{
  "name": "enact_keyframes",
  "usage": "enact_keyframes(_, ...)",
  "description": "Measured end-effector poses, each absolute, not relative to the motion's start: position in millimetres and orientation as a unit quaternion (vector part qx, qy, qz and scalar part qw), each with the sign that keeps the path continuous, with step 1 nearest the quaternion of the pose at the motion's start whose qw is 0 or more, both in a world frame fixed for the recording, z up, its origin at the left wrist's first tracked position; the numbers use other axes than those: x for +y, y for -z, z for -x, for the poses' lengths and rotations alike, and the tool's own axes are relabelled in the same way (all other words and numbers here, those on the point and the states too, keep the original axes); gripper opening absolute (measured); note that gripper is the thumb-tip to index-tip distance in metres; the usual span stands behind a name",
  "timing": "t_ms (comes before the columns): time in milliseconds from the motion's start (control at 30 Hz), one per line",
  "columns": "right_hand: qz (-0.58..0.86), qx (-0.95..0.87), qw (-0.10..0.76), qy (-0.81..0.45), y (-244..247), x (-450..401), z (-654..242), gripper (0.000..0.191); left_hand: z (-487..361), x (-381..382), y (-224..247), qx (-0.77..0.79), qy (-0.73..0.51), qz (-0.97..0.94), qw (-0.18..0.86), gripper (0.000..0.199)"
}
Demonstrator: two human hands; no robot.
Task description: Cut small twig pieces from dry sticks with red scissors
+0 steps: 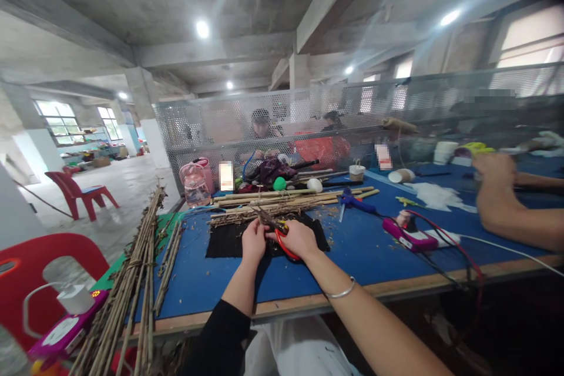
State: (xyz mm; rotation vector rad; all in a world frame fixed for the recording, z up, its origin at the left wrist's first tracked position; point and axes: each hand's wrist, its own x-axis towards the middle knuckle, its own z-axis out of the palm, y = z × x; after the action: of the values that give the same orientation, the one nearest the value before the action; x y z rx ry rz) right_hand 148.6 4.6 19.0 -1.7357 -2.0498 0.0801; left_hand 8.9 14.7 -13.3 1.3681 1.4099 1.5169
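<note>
My right hand [301,239] is closed round the red-handled shears [286,245], whose dark blades point forward and left. Close beside it, my left hand [254,242] has its fingers pinched together near the blades. Whatever is in that pinch is too small to make out. Both hands are over a black cloth [218,242] on the blue table [194,282]. Just beyond the fingers, thin brown twigs [233,217] lie across the cloth, with bits scattered around.
Bundled long sticks [136,264] overhang the table's left side. To the right are a blue glue gun [359,203], a magenta power strip [409,236] with cables, and a co-worker's arm [506,205]. A perforated metal screen [198,123] runs behind. A red chair [53,252] stands left.
</note>
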Motion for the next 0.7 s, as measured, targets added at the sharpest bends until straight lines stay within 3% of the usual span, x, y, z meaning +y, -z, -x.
enact_keyframes(233,0.584,-0.772,0.241,-0.066,-18.2,5.3,-148.3,0.048,-14.0,14.0,6.2,0.491,-0.615,-0.460,0.411,0.019)
enact_keyframes(700,0.561,-0.785,0.258,-0.046,-8.5,9.3,-146.6,0.056,-12.1,11.3,7.9,0.482,-0.609,-0.533,0.336,0.022)
